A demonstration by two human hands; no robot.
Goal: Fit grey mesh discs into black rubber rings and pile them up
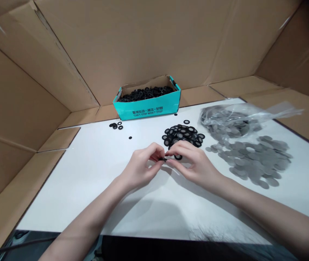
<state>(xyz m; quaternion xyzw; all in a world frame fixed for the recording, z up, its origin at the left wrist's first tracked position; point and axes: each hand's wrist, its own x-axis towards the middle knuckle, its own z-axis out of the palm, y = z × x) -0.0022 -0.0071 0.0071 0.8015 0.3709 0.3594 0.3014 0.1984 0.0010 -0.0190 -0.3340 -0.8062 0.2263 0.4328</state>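
Note:
My left hand [146, 162] and my right hand [191, 159] meet over the middle of the white table. Between their fingertips is a small black ring [162, 158], pinched from both sides and mostly covered by the fingers. Whether a grey disc sits in it, I cannot tell. Just beyond my hands lies a pile of black rings with grey mesh-like centres [183, 133]. One such ring [178, 157] rests beside my right fingers. To the right, thin grey discs [254, 159] are spread in a loose heap.
At the back stands a turquoise box [147, 107] full of black rings. A clear plastic bag [227, 121] of grey discs lies at the right rear. Several loose black rings [115, 126] are at the left. Cardboard walls [149, 43] enclose the white table [89, 195].

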